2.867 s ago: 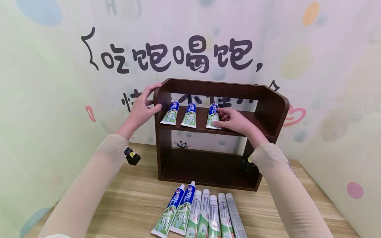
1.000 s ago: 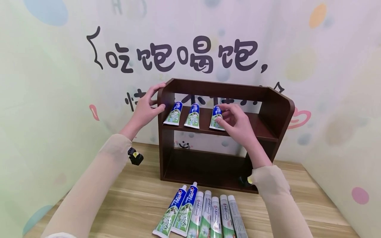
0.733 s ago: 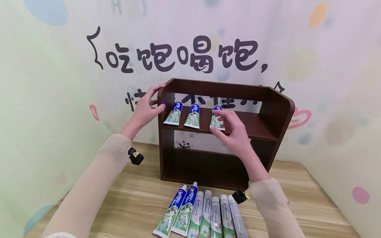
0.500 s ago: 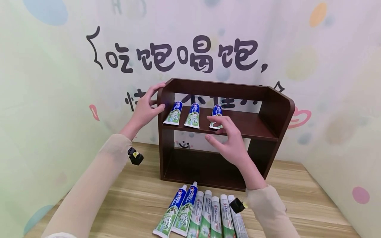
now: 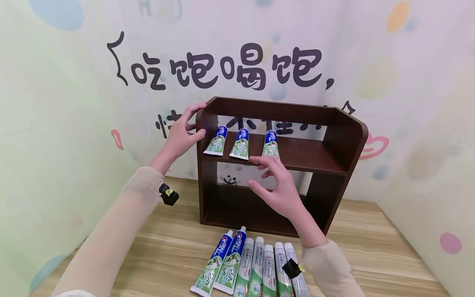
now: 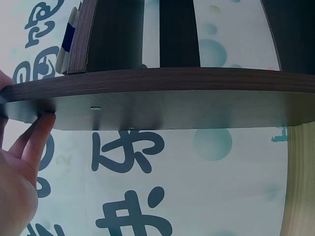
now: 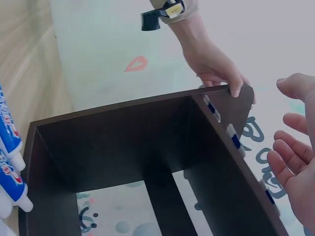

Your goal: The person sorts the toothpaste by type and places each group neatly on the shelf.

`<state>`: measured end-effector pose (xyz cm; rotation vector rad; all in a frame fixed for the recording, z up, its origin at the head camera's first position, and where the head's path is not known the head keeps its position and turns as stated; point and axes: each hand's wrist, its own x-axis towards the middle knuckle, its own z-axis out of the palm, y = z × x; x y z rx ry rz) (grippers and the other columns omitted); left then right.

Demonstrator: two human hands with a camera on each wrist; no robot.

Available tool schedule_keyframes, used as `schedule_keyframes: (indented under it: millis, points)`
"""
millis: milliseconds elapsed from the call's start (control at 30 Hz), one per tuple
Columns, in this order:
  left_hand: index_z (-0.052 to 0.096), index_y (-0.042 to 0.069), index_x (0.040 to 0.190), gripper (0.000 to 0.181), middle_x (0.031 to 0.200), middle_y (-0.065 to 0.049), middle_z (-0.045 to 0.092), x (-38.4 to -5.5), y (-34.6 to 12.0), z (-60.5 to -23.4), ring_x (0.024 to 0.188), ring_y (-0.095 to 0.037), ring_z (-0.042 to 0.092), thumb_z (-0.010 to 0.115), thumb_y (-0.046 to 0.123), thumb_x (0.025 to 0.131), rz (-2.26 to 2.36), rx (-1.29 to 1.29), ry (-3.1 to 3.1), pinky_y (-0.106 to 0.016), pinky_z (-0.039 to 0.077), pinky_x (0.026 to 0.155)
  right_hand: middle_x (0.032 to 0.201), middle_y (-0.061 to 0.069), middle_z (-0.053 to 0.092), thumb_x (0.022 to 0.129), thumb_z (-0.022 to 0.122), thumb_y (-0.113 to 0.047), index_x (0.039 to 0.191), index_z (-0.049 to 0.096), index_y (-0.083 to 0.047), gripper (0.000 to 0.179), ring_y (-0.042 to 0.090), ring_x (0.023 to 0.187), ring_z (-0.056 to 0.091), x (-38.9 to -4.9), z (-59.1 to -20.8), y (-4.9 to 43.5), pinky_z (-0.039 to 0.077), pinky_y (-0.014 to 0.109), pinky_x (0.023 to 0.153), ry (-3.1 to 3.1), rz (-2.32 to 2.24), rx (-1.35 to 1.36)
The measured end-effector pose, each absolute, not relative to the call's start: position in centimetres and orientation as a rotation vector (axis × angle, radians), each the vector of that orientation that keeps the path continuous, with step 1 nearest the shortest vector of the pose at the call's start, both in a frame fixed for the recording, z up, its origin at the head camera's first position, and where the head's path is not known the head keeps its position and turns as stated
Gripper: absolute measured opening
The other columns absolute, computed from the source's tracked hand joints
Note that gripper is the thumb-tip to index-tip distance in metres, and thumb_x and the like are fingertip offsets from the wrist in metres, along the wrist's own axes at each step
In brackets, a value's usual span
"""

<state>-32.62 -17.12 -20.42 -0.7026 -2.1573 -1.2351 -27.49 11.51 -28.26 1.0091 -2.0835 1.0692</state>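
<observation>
Since the earliest frame, the right hand (image 5: 278, 187) has been drawn back from the rightmost tube (image 5: 271, 144), on which it was rested then; it is now held lower, in front of the shelf unit (image 5: 309, 159) and apart from it. Its fingers are loosely bent and spread, with a wide gap left between thumb and forefinger. The rightmost tube is left lying on the upper shelf, its bottom end partly covered by the hand in the head view. The left tube (image 5: 216, 141) and middle tube (image 5: 239, 143) are unmoved beside it. The unit's left side panel is gripped, as before, by the left hand (image 5: 179, 138). Two blue-and-green tubes (image 5: 213, 264) and five silver tubes (image 5: 257, 268) are laid on the table (image 5: 167, 243) in front.
</observation>
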Motion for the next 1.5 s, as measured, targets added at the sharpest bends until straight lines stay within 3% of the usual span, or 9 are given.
schedule_keyframes:
  millis: [767,1200,1500]
  points:
    - [0.04,0.011,0.148,0.062,0.159,-0.008,0.038,-33.1,-17.3,-20.6,0.124,-0.045,0.059,0.06,-0.001,0.09,-1.257,-0.716,-2.139,-0.053,0.057,0.091,0.131,-0.004,0.059,0.087,0.074,-0.025,0.133,0.058,-0.021,0.049,0.011,0.11,0.056,-28.0,-32.3,10.2,0.056,0.027,0.086,-2.226,1.086,1.05]
    - [0.04,0.01,0.148,0.061,0.158,-0.009,0.038,-33.1,-17.3,-20.6,0.12,-0.047,0.061,0.06,0.0,0.09,-1.251,-0.716,-2.143,-0.053,0.058,0.089,0.131,-0.004,0.058,0.088,0.073,-0.028,0.135,0.057,-0.02,0.05,0.018,0.113,0.059,-28.3,-34.4,9.9,0.055,0.027,0.088,-2.334,1.025,1.059]
    - [0.041,0.024,0.148,0.064,0.159,0.004,0.039,-36.0,-18.2,-21.9,0.121,-0.042,0.062,0.062,0.004,0.091,-1.248,-0.712,-2.121,-0.051,0.059,0.088,0.13,-0.003,0.058,0.087,0.074,-0.028,0.134,0.058,-0.021,0.05,0.016,0.113,0.058,-28.4,-35.5,9.9,0.055,0.027,0.088,-2.396,1.014,1.046]
